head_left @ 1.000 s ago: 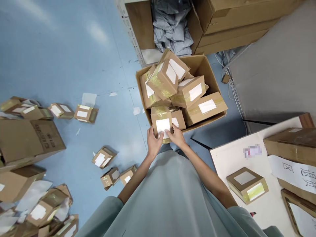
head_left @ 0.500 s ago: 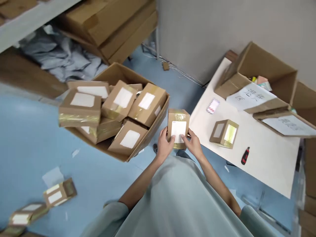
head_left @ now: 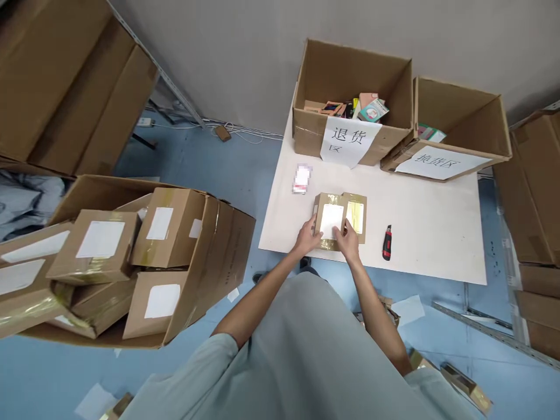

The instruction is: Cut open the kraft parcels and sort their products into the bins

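Between my two hands is a small taped cardboard box (head_left: 331,224) with a white label facing up. My left hand (head_left: 307,238) grips its left side, thumb on the label's edge. My right hand (head_left: 348,240) grips the right side, its thumb also over the label. The box is held above the near edge of the white table (head_left: 437,233). Just behind and to its right, partly covered by it, a second cardboard box (head_left: 357,217) rests on the table. A red and black utility knife (head_left: 387,242) lies farther right on the tabletop.
Two open cartons with handwritten paper signs, a left carton (head_left: 301,131) and a right carton (head_left: 468,154), stand along the table's back, holding small packages. A pixelated item (head_left: 301,178) lies near them. At left, a large carton (head_left: 210,268) is piled with labelled boxes. Paper scraps litter the blue floor.
My view has swung right, from the piled carton toward the table. Both hands have brought the held box over the table's near edge, up to the second box.
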Motion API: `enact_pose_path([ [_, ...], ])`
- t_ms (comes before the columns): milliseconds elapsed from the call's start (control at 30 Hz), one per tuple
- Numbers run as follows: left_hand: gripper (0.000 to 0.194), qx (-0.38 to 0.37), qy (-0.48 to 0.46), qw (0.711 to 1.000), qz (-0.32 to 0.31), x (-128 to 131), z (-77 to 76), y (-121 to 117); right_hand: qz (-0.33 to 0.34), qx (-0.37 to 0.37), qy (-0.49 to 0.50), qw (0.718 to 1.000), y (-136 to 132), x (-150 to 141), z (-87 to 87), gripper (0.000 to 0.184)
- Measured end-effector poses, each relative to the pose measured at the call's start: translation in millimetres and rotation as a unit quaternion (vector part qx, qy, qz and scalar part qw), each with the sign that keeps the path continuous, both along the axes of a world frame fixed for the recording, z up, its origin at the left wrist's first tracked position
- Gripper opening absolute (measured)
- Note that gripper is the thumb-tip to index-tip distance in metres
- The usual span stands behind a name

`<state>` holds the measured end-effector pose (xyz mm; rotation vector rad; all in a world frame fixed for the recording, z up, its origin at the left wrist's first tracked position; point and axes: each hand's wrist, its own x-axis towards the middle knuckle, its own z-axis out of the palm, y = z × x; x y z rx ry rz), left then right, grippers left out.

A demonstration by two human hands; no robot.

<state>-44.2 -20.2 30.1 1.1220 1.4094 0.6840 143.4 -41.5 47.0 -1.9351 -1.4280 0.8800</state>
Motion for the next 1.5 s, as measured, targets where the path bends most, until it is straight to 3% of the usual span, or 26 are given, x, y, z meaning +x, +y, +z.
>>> enact_pose_path([
  [100,0.082,-0.032,-0.063,0.997,-0.020,35.7,3.0,29.9,-0.026,-0.022,0.003,0.999,27.4,32.2,-4.0,0.068],
  [200,0.068,-0.039,-0.111,0.992,-0.050,53.2,10.3,42.1,-0.045,0.007,-0.012,0.999,42.1,41.7,-4.3,0.076],
  [267,0.058,-0.021,-0.120,0.991,-0.062,50.4,14.7,39.1,-0.026,0.023,-0.007,0.999,45.1,33.7,-2.9,0.078],
  [367,0.049,0.013,-0.120,0.992,-0.046,21.4,18.3,22.6,0.042,0.015,0.024,0.999,44.6,3.3,-0.2,0.073],
  [500,0.044,0.043,-0.116,0.991,0.059,-56.6,17.8,-13.2,0.144,-0.012,0.067,0.987,41.3,-59.7,0.4,0.071],
  [667,0.051,0.043,-0.066,0.965,0.249,-184.5,16.2,-75.5,0.273,-0.037,0.103,0.956,33.4,-155.7,-1.0,0.068],
  [933,0.058,0.105,-0.004,0.861,0.497,-385.0,22.9,-197.3,0.439,-0.059,0.125,0.888,4.6,-347.5,0.3,0.068],
  [1167,0.068,0.090,0.052,0.779,0.618,-508.4,28.5,-290.9,0.530,-0.075,0.145,0.832,-37.5,-528.0,2.9,0.068],
  [1333,0.079,0.099,0.149,0.726,0.664,-586.5,35.9,-315.2,0.555,-0.150,0.211,0.790,-70.5,-636.6,1.1,0.069],
  [1433,0.079,0.104,0.237,0.712,0.652,-640.9,42.1,-305.7,0.523,-0.231,0.237,0.786,-89.0,-687.3,-0.4,0.080],
  [1500,0.076,0.093,0.280,0.720,0.628,-671.8,44.3,-293.0,0.515,-0.269,0.255,0.773,-98.8,-712.2,1.4,0.085],
])
